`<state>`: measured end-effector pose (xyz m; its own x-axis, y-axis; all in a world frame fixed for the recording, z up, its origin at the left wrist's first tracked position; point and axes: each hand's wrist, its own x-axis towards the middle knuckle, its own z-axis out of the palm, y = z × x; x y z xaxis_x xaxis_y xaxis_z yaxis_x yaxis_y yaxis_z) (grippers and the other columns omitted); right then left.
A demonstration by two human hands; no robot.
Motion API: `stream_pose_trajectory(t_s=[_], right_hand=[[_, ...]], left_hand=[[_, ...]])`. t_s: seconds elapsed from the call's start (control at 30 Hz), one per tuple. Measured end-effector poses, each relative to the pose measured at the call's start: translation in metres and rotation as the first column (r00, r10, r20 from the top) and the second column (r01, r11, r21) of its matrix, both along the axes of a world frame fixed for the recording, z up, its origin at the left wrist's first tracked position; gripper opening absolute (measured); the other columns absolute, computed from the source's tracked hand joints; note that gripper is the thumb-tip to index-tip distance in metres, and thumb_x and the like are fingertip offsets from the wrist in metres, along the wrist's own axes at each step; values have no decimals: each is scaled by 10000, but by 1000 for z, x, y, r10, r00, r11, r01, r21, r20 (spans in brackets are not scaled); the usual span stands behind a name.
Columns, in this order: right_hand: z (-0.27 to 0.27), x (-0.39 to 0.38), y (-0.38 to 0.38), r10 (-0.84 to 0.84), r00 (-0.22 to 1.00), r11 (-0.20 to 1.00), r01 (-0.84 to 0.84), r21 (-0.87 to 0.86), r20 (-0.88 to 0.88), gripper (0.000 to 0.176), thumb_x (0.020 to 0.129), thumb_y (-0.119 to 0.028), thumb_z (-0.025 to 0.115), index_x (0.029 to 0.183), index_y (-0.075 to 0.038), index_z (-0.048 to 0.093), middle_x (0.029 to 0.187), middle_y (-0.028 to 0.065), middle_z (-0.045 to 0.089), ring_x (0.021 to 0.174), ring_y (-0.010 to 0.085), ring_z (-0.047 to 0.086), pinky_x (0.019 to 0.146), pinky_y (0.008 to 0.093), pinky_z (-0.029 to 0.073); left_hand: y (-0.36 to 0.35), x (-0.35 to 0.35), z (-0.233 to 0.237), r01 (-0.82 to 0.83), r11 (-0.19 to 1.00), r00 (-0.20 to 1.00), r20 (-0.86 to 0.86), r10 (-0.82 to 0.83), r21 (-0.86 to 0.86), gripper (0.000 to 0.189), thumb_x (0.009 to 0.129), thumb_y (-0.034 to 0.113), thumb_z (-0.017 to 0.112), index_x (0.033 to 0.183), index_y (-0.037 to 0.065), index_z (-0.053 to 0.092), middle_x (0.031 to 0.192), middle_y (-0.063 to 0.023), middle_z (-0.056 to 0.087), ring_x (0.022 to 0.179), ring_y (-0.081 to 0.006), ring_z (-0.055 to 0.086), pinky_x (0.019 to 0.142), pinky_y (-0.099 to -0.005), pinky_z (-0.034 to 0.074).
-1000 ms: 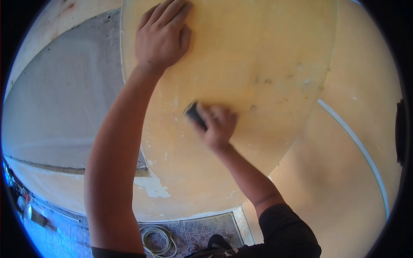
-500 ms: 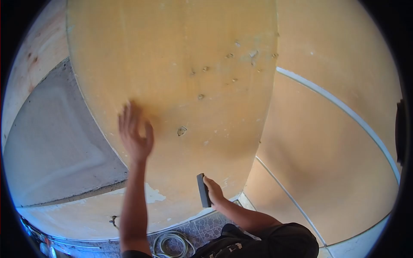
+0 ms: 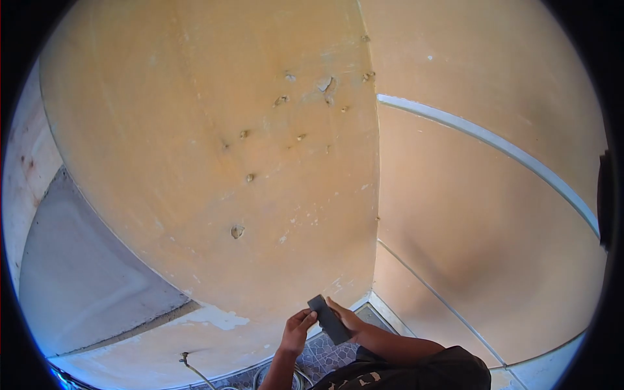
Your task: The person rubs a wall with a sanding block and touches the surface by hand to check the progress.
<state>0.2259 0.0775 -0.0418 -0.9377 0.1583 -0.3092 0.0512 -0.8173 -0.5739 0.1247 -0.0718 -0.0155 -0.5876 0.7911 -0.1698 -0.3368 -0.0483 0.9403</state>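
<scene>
A dark grey rectangular sanding block (image 3: 331,322) is held low in front of the wall, tilted with its upper end to the left. My right hand (image 3: 346,318) grips it from the right side, its fingers mostly hidden behind the block. My left hand (image 3: 298,330) is closed at the block's upper left edge, with thumb and fingertips pinching there. Beyond both hands rises the yellow-beige wall (image 3: 162,162), which has several small plugs, a chipped patch (image 3: 326,84) and a hole (image 3: 237,231).
A beige side wall (image 3: 455,214) with a pale raised strip (image 3: 494,140) meets the front wall at a corner on the right. At lower left are a grey panel (image 3: 97,273) and a tap (image 3: 185,357). A coiled hose (image 3: 300,378) lies on the patterned floor (image 3: 322,354).
My left hand has left its raised place before the wall and come down to the sanding block. The block has turned in my right hand, and the view has shifted to the right.
</scene>
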Motion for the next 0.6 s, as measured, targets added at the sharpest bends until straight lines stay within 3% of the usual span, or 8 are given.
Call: stream_pose_trajectory(t_s=[0.07,0.23,0.3,0.33,0.4,0.43,0.47,0.6], right_hand=[[-1,4,7,31,999,998,-29,-47,36,536,1031,-606,588,1103,-88,707,823,31,682,612,97,644,526,249,537],[21,11,44,33,999,995,-36,94,26,505,1037,-552,621,1170,-68,679,876,19,676,677,77,647,567,240,523],[21,12,57,16,1000,974,-14,226,-6,485,1024,-478,680,1231,-40,655,931,32,687,828,95,676,709,249,541],[25,13,61,24,1000,978,-24,208,-1,485,1024,-478,680,1231,-40,655,931,32,687,828,95,676,709,249,541],[35,17,69,-84,990,807,136,574,-116,490,991,-385,754,1278,-6,635,1033,71,701,986,130,677,862,287,538],[44,22,72,-105,981,785,184,591,-166,508,954,-293,808,1312,12,619,1144,97,695,1075,158,663,936,314,529],[39,22,72,-147,960,801,257,540,-238,469,944,-227,819,1300,14,631,1204,95,684,1029,149,676,913,318,543],[54,35,79,-240,949,789,312,529,-203,332,957,-83,771,1254,23,665,1152,79,713,987,134,693,916,280,536]], left_hand=[[6,8,-6,-48,996,981,192,33,77,100,1047,194,668,1072,101,691,1072,-33,730,1083,-165,671,1038,-366,484],[37,17,4,-137,978,977,187,107,155,41,1054,156,649,1026,127,646,1049,-20,713,1052,-181,679,1015,-380,505],[48,14,12,-221,948,969,161,187,230,45,1058,142,641,1018,127,627,1056,-21,707,1042,-187,681,989,-391,520],[53,11,19,-263,932,961,152,230,248,56,1060,138,637,1008,128,618,1061,-26,706,1044,-193,683,982,-397,526],[61,3,27,-330,913,943,123,309,240,55,1063,116,635,1014,107,611,1023,-2,677,1014,-143,661,987,-371,526],[68,4,36,-356,908,934,98,343,220,49,1063,124,639,1033,99,610,1042,-6,674,1018,-142,659,986,-368,525],[75,5,45,-385,902,923,72,378,194,56,1063,133,643,1051,90,608,1061,-10,671,1022,-140,657,984,-364,523],[99,18,63,-316,920,947,18,321,230,92,1066,146,643,1102,71,604,1092,-28,672,1055,-138,654,987,-360,521]])
